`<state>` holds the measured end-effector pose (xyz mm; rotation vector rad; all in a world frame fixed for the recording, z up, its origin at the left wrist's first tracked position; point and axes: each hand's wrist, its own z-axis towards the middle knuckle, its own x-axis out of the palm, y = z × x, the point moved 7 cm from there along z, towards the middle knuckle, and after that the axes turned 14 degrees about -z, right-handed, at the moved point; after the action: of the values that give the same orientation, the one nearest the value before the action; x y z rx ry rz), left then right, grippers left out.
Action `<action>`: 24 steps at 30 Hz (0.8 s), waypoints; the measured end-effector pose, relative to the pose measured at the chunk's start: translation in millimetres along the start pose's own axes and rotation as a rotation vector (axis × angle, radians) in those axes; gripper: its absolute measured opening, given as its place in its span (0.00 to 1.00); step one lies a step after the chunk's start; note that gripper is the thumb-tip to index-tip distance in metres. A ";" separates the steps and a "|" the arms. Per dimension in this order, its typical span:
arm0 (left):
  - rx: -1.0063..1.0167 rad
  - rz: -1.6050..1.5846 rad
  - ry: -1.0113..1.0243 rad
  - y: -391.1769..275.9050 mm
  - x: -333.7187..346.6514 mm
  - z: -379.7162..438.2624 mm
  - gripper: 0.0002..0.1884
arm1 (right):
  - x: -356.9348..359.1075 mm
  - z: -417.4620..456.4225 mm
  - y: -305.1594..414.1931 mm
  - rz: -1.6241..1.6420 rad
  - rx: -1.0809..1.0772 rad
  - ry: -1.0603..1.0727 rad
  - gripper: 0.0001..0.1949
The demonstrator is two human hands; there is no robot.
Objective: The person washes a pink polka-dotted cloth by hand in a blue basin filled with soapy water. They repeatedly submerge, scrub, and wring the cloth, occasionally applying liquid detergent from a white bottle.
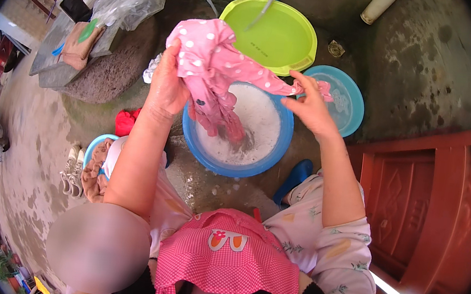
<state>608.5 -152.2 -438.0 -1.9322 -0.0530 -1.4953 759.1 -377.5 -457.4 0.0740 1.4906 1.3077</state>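
A wet pink garment with white polka dots (pixel 211 53) hangs between my hands over a blue basin (pixel 232 171). My left hand (pixel 169 80) grips its bunched upper part. At the other end, my right hand (pixel 310 101) has thumb and fingers around a stretched-out sleeve or leg, whose ruffled tip pokes out past the fingers. The lower folds of the cloth dip into white suds (pixel 259 128) in the basin.
Behind stands a yellow-green tub (pixel 288 31) of water with a hose (pixel 269 5) in it. A turquoise basin (pixel 355 112) sits right, near a red wooden door (pixel 403 205). Left are a stone slab (pixel 49 60), red cloth (pixel 126 120), brown clothing (pixel 95 174) in a basin, and sneakers (pixel 72 170).
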 end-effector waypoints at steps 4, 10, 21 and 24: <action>-0.110 -0.214 0.276 0.7 7.7 5.3 0.25 | 18.2 0.9 -10.8 -0.233 0.019 0.052 0.22; -0.030 -0.165 0.102 5.0 14.7 2.0 0.25 | 65.7 -11.6 -38.8 -0.198 0.238 0.464 0.10; -0.002 0.052 0.336 3.3 122.2 -27.7 0.24 | 140.7 -51.3 -54.3 0.253 0.371 0.770 0.17; -0.218 -0.320 0.416 8.3 105.7 -31.0 0.24 | 124.9 -56.0 -50.5 0.310 0.450 0.634 0.19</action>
<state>621.7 -213.3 -347.0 -1.7946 -0.0147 -2.1712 697.2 -353.8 -587.4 0.2016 2.3799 1.2706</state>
